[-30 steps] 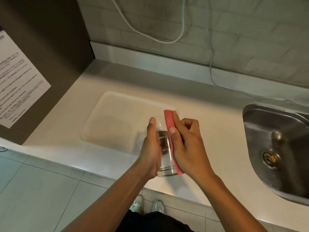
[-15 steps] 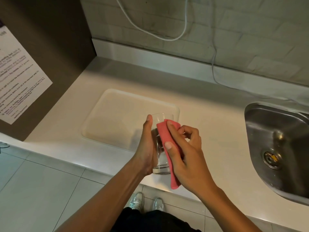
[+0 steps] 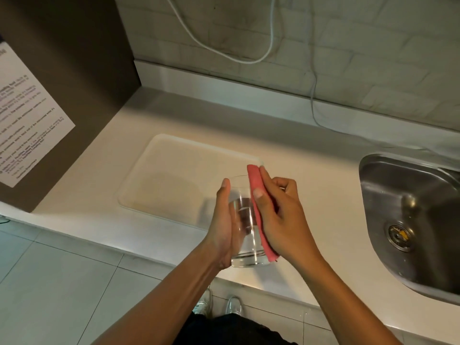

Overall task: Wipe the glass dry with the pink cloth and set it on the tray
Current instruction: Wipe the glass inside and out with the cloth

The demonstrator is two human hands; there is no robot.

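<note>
While left hand [image 3: 224,225] cups glass [image 3: 245,227] upright, right hand [image 3: 281,220] — fingers extended — presses pink cloth [image 3: 256,195] against it

printed notice [image 3: 27,120], text too blurred

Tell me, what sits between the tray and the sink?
Only bare countertop between the tray and the sink, as the head view shows; the right hand hovers partly over that stretch.

Desk [image 3: 311,185] is a white counter. Flat pale tray [image 3: 174,175] sits directly on it, left-centre, nothing resting in it. Steel sink [image 3: 408,210] sunk into right end, well apart from tray.
</note>
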